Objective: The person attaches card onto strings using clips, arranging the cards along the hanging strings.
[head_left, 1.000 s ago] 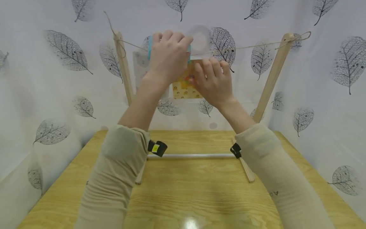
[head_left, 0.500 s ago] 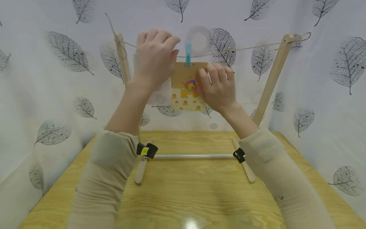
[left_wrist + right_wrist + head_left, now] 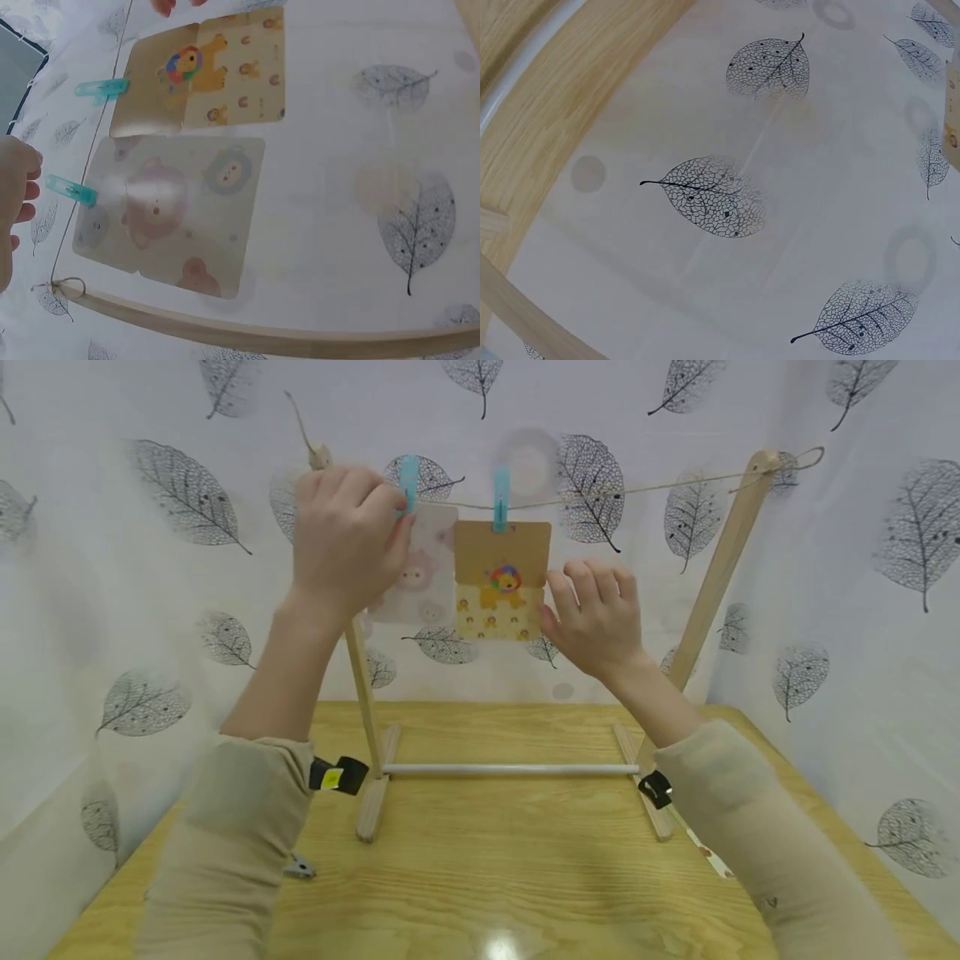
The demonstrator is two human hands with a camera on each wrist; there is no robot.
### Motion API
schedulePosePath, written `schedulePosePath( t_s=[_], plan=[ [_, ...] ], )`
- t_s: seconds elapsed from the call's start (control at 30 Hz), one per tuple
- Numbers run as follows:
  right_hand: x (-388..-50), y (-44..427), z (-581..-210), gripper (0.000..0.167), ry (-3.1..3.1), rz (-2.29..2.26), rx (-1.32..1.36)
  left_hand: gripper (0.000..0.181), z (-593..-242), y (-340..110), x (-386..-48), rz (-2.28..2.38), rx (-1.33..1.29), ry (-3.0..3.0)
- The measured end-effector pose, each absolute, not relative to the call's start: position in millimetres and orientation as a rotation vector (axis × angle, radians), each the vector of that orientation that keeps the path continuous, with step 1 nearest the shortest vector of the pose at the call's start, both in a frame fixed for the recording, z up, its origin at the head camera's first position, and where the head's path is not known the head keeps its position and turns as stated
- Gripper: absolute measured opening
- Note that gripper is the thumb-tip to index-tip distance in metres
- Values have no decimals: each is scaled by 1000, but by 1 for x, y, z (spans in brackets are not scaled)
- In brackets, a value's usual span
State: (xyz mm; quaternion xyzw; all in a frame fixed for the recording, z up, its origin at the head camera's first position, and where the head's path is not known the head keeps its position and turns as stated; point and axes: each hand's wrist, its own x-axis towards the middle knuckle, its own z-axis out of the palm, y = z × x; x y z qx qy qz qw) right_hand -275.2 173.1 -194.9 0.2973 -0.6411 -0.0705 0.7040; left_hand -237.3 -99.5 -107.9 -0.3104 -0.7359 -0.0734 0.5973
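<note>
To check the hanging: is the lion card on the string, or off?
On: the blue peg clips the lion card to the string.

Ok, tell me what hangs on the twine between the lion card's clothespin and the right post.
Nothing: the head view shows bare twine from the blue clothespin on the lion card to the right wooden post.

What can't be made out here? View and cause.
Head: upper stretch of left post, behind left hand.
Head: grey object, partly behind left sleeve; too small to identify.
Head: patterned item's full shape, hidden by right sleeve.
Left wrist: most of right hand, cut off by top edge.
Right wrist: most of lion card, cut off by right edge.
</note>
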Motion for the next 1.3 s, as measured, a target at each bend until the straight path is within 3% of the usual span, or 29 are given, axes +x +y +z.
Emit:
schedulePosePath(
  t_s=[0.63,1.3],
  plan=[
    [-247,219,-231,27,-1476,-126,704,19,-176,-142,-231,-20,-797,-1540],
    [-217,289,-283,31,-1613,-36,691,37,-239,-189,-215,171,-798,-2058]
  ],
)
